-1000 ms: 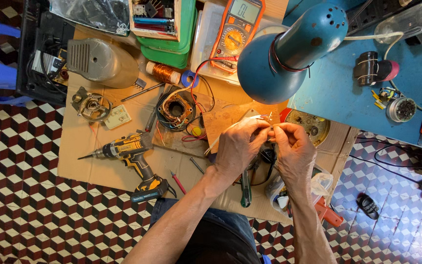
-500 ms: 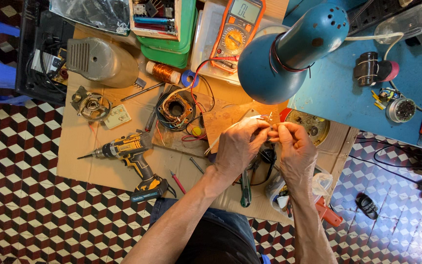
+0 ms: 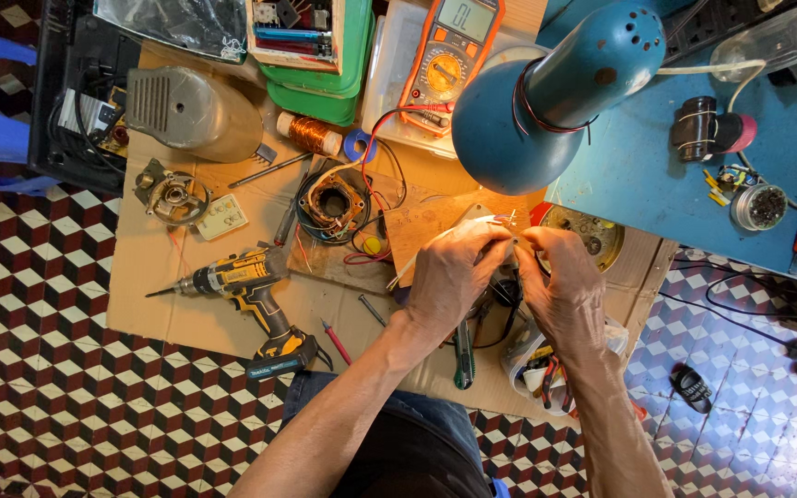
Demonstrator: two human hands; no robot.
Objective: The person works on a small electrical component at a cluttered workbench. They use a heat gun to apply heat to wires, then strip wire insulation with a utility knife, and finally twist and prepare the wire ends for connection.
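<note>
My left hand (image 3: 454, 277) and my right hand (image 3: 560, 286) meet under the blue lamp (image 3: 555, 92), fingertips pinched together on thin wire ends (image 3: 507, 221) above a small wooden board (image 3: 422, 231). What lies under the palms is hidden. A motor stator with copper windings (image 3: 332, 201) sits just left of the board, ringed by black, red and yellow leads. Pliers (image 3: 464, 350) lie on the cardboard below my left wrist.
A yellow cordless drill (image 3: 246, 286) lies on the cardboard mat (image 3: 149, 304) to the left. An orange multimeter (image 3: 449, 55), a copper wire spool (image 3: 306, 134), a grey motor cover (image 3: 191, 111) and a green box (image 3: 325, 83) stand at the back. A blue bench (image 3: 657, 175) is right.
Both hands stay together at the same spot; only the fingers shift slightly on the wires.
</note>
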